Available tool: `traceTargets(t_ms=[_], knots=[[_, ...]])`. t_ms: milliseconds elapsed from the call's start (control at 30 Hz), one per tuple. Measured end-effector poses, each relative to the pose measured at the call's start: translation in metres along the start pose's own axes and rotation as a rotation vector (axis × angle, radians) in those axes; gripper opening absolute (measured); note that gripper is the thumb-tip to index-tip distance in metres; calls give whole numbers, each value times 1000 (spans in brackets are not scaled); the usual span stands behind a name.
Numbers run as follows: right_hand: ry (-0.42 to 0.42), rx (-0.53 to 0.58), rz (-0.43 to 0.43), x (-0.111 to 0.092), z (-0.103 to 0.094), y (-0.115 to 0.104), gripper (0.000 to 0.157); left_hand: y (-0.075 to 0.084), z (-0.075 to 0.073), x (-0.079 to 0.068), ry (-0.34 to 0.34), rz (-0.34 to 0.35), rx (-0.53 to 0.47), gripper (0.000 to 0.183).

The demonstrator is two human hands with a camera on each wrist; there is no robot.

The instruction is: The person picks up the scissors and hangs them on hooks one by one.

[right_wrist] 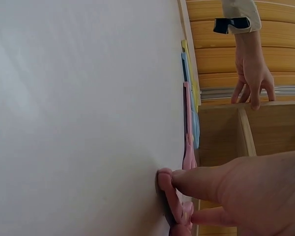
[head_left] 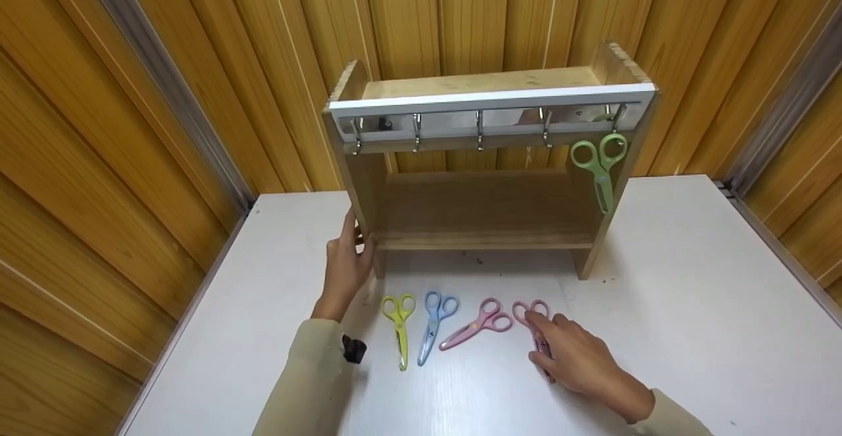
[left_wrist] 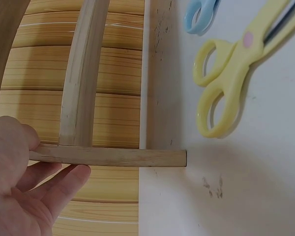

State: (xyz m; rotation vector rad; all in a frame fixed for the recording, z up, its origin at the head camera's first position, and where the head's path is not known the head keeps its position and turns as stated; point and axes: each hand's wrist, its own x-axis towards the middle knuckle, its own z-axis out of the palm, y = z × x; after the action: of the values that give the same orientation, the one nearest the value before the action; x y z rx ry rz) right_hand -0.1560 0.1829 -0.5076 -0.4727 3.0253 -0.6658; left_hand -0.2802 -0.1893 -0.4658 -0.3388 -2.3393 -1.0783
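A wooden shelf [head_left: 487,209] with a row of metal hooks stands on the table. My left hand [head_left: 347,262] grips the edge of its left side panel, thumb and fingers on opposite faces in the left wrist view. At the right end of the row of scissors, my right hand [head_left: 579,357] pinches pink scissors [right_wrist: 171,196] lying on the table, partly hidden under the fingers. Left of them lie another pair of pink scissors [head_left: 483,324], blue scissors [head_left: 432,327] and yellow scissors [head_left: 399,327]. Green scissors [head_left: 602,169] hang by a handle loop from the rightmost hook.
The hook rail [head_left: 447,120] runs across the shelf's upper front. Behind the white table [head_left: 276,331] rises a wood-look panelled wall [head_left: 460,15], with more panelling on both sides. A dark band [right_wrist: 231,24] sits at the left sleeve cuff.
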Motion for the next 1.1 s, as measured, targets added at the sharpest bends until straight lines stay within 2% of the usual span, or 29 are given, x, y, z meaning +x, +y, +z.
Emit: traceTargets(t_ms=[233,433,667,1100], knots=[[30,-18,-23,-6,-5,11,54,-1,0,-1,6,6,17,69],[58,-45,3,-7,-10,20,50,-1,0,-1,5,3,-1,69],[92,-78,25,-8,-14,30,21,-1,0,0,5,9,-9,68],[123,-86,16,-8,-14,34,22,0,0,0,2,13,-3,68]])
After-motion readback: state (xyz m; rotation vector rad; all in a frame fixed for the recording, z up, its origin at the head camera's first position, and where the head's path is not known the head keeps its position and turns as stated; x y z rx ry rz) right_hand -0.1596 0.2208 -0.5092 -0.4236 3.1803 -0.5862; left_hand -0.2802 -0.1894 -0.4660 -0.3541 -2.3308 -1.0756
